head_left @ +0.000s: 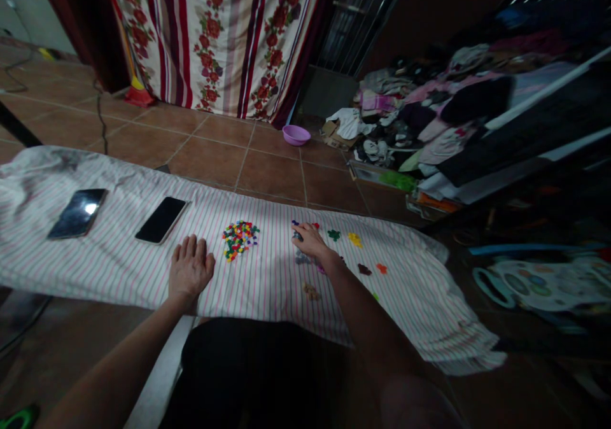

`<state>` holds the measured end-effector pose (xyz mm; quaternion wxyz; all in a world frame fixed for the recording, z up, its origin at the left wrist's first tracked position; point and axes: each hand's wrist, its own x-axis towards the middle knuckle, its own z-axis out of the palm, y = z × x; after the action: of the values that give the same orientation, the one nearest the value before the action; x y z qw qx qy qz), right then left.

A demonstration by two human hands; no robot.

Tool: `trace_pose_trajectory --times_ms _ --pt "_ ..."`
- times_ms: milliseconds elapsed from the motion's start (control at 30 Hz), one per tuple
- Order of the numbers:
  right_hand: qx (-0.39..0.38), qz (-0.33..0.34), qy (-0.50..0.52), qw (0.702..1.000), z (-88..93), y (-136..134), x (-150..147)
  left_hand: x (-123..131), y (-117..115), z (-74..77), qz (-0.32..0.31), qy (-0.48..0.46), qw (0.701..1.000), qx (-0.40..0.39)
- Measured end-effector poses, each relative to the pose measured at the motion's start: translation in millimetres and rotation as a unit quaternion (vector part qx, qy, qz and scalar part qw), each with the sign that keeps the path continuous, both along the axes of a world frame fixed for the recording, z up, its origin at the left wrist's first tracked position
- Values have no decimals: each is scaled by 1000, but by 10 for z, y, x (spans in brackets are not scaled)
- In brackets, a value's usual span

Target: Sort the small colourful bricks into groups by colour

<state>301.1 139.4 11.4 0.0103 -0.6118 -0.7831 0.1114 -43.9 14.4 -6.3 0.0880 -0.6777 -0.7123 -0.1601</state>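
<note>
My left hand (191, 268) lies flat on the striped cloth (267, 270), palm down with its fingers stretched out. To its right is a mixed heap of small coloured beads (238, 238). Over the small single-colour groups, my right hand (311, 240) has its fingertips drawn together beside a few dark blue beads (294, 223); what they pinch, if anything, is too small to make out. Red beads (316, 225) show just behind this hand. Grey beads (301, 258) lie below it, and beige beads (310, 291) sit nearer to me. My right forearm hides part of the groups.
Green (333, 234), yellow (354, 239), brown (364, 269) and orange beads (381, 268) lie right of my arm. A phone (161, 220) and a dark tablet-like device (77, 214) rest at left. Beyond the cloth, a purple basin (296, 135) stands on the tiled floor.
</note>
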Motion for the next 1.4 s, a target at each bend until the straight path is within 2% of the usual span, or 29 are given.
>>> trace_pose_trajectory --times_ms 300,600,833,1167,1400 --pt "-18 -11 -3 1000 75 -38 -48 -4 1 -9 -3 -7 1000 -4" --pt "19 3 44 999 -35 -87 30 -1 -4 -6 -1 8 1000 -2" --pt "10 11 26 1000 -3 -89 12 -7 -3 -27 -11 -40 999 6" --pt "-14 -11 -6 1000 53 -69 -38 15 -13 31 0 4 1000 -6" --pt "-2 -15 0 1000 43 -69 -47 7 -3 3 0 -1 1000 2"
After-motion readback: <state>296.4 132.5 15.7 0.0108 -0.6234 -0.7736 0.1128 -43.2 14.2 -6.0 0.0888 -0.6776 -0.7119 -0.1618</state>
